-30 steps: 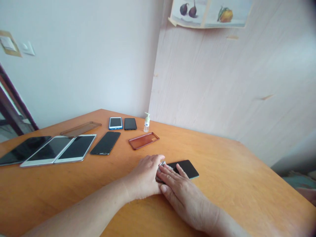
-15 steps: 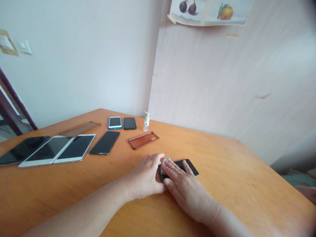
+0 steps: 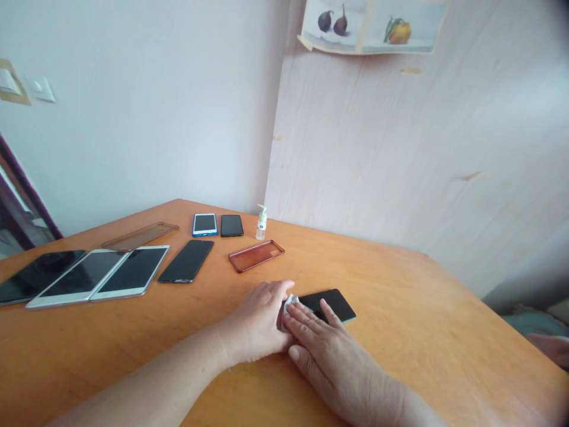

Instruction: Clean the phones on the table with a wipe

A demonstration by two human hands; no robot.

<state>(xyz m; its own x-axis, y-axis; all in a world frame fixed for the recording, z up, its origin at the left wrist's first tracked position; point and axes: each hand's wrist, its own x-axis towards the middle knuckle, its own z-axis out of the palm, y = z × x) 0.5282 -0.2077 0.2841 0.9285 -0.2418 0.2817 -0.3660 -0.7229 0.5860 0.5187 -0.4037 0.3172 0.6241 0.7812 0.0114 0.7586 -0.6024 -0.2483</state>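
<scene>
A black smartphone (image 3: 338, 305) lies face up on the wooden table in front of me. My left hand (image 3: 260, 323) curls around its left end, thumb and fingers at opposite sides, hiding that end. With fingers stretched out, my right hand (image 3: 331, 350) presses a crumpled white tissue (image 3: 290, 300) against the left part of the screen. Most of the tissue is covered by those fingers. Beyond both hands lies an orange-brown translucent phone case (image 3: 256, 257).
Behind the case stands a small pump bottle (image 3: 261, 224). Several other devices lie to the left, among them a large black phone (image 3: 186, 261), a blue-edged phone (image 3: 205, 224) and a white tablet (image 3: 131, 274). A second clear case (image 3: 142, 236) sits behind the tablets.
My right hand and the tissue have slid a little left and toward me over the phone, baring more of its screen. My left hand keeps its hold. The view has shifted slightly.
</scene>
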